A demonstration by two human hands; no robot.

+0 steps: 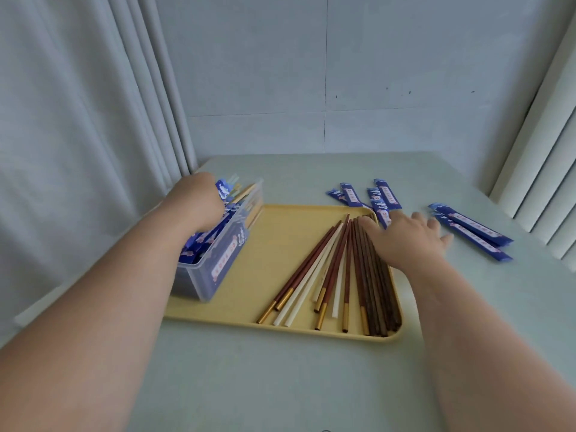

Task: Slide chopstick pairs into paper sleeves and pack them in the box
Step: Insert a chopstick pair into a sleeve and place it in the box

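My left hand (199, 201) is down in the clear box (215, 275) at centre left, among packed sleeved pairs; its fingers are hidden, so I cannot tell if it grips anything. My right hand (405, 235), fingers spread and holding nothing, hangs over the yellow tray's (265, 244) upper right corner, between the loose chopsticks (339, 269) and the empty blue sleeves (470, 232) right of centre. I judge one pair is just being packed; next I must pick one sleeve and a matching pair.

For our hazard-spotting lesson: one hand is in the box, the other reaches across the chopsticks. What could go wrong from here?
1. The right hand reaches low over the loose chopsticks and could knock them askew, mixing pairs.
2. The left hand, deep in the crowded box, might crumple packed sleeves or tip it.
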